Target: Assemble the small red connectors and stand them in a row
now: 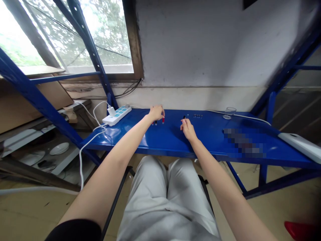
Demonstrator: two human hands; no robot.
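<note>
My left hand (156, 113) is stretched over the far part of the blue table, with its fingers closed at the top of a small red piece (163, 121). Just under that hand stand a small black piece (155, 123) and another red one (152, 124), partly covered by the fingers. To the right, my right hand (188, 130) is held above the tabletop in a pinch. A small black piece (184, 117) pokes out at its fingertips. The pieces are too small to name exactly.
Several tiny metallic parts (198, 116) lie in rows behind my right hand. A clear glass (229, 113) stands at the back right, near a blurred-out object (244, 142) and a white box (301, 145). A white power strip (116, 115) with cables sits on the left of the blue table (130, 134).
</note>
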